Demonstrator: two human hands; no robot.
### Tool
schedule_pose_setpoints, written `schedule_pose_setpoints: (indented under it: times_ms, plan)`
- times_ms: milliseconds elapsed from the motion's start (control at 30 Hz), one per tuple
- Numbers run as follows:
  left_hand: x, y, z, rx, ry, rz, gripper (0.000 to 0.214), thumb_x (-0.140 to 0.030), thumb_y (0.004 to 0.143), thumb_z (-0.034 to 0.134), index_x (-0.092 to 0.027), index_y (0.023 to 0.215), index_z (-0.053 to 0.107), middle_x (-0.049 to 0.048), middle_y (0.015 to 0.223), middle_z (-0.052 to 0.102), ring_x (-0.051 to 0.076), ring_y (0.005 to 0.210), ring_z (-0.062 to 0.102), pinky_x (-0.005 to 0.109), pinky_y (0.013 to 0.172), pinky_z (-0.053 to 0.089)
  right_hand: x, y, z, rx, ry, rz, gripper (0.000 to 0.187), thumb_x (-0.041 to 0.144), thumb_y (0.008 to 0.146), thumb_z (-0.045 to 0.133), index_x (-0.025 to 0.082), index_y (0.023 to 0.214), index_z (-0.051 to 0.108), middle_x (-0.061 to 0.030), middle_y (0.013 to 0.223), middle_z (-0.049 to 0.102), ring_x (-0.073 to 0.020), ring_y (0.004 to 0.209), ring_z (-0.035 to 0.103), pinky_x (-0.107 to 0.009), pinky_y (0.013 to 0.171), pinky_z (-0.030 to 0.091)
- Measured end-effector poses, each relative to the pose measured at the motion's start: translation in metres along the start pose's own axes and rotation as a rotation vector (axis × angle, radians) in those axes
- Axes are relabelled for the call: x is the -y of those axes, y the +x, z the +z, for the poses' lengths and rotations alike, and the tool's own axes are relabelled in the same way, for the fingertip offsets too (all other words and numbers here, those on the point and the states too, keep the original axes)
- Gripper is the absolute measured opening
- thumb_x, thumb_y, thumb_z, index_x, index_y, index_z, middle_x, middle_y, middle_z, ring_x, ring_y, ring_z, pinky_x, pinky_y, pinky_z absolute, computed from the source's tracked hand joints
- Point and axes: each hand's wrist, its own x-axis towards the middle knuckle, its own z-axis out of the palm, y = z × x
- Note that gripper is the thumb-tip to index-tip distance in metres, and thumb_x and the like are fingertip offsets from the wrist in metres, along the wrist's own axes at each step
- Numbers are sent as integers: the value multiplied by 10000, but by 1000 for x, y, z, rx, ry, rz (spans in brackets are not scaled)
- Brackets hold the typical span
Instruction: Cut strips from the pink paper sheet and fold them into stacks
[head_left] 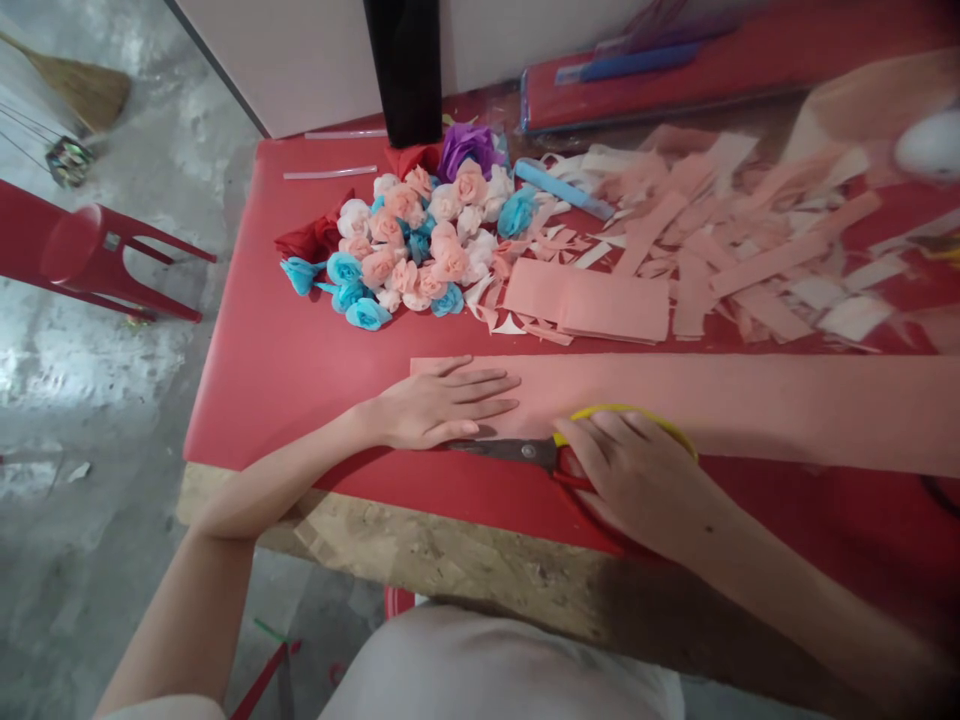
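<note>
My left hand (pixel 442 405) lies flat with fingers stretched out on the left end of a long pink paper strip (pixel 750 400) that runs across the red table (pixel 262 360). My right hand (pixel 637 475) is closed round the yellow and red handles of a pair of scissors (pixel 517 450). The blades point left along the strip's near edge, just under my left hand. They look nearly closed.
A heap of small paper roses (pixel 409 250), pink, white and blue, lies behind my left hand. Cut pink strips (pixel 712 240) are scattered at the right, with a folded pink stack (pixel 592 300). A red stool (pixel 90 255) and a broom (pixel 75 85) are on the floor at left.
</note>
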Motion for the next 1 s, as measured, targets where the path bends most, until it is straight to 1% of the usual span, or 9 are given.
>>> schedule_pose_setpoints:
  times_ms: [100, 267, 433, 533, 600, 667, 767, 900, 1000]
  plan:
    - [0, 0, 0, 6, 4, -1, 565, -390, 963, 79, -123, 1410, 298, 94, 1506, 253, 189, 1418, 139, 436, 1157, 61, -3, 0, 0, -37, -15, -16, 237, 86, 809, 398, 100, 940, 595, -90, 753, 630, -201, 715, 502, -309, 711, 358]
    - [0, 1, 2, 2, 6, -4, 571, -400, 961, 65, -134, 1413, 292, 87, 1508, 247, 179, 1418, 137, 434, 1158, 45, -5, 1, -4, -58, -9, -97, 224, 56, 812, 397, 132, 802, 609, -58, 644, 581, -172, 636, 452, -283, 678, 335]
    - [-2, 0, -3, -18, -95, -20, 591, -423, 954, 51, -143, 1409, 305, 76, 1506, 257, 172, 1416, 147, 428, 1159, 51, -3, 2, -3, 0, -1, -137, 312, 98, 826, 432, 134, 1077, 614, -28, 623, 567, -171, 623, 427, -293, 648, 291]
    - [-3, -2, -10, -121, -209, 13, 597, -380, 955, 16, -137, 1392, 342, 70, 1476, 329, 142, 1401, 204, 392, 1162, 101, -3, 1, -2, 25, 10, -130, 342, 88, 810, 438, 135, 1090, 628, -28, 595, 545, -178, 626, 421, -301, 633, 269]
    - [-3, -3, -13, -188, -220, 35, 558, -344, 965, 73, -117, 1356, 400, 87, 1435, 399, 136, 1382, 260, 374, 1160, 130, -5, -2, -2, 9, 25, -121, 328, 103, 829, 419, 128, 1066, 645, -40, 604, 551, -186, 640, 427, -305, 644, 274]
    - [-2, -2, -13, -206, -158, 41, 491, -306, 969, 168, -110, 1324, 445, 98, 1407, 437, 144, 1363, 306, 372, 1157, 145, -9, -8, -3, 1, 33, -118, 336, 102, 842, 390, 126, 1052, 652, -46, 611, 554, -190, 642, 429, -306, 657, 282]
    - [2, -2, -7, -180, -24, 32, 431, -264, 966, 251, -134, 1329, 443, 85, 1413, 428, 150, 1355, 324, 384, 1154, 155, -17, -19, -5, 18, 21, -134, 366, 65, 831, 356, 133, 1031, 656, -47, 610, 555, -193, 635, 431, -309, 669, 293]
    - [7, -3, 2, -141, 137, 64, 451, -337, 967, 311, -129, 1357, 399, 99, 1428, 402, 174, 1348, 338, 415, 1150, 151, -21, -31, -5, 15, -49, -153, 382, 36, 816, 336, 128, 1021, 644, -63, 668, 592, -201, 646, 444, -317, 654, 294]
    - [9, -3, 4, -123, 201, 84, 481, -378, 967, 307, -132, 1375, 369, 109, 1440, 380, 180, 1353, 329, 426, 1146, 155, -19, -34, -6, 34, -25, -96, 372, 42, 794, 353, 111, 1042, 622, -73, 711, 602, -209, 686, 454, -322, 662, 303]
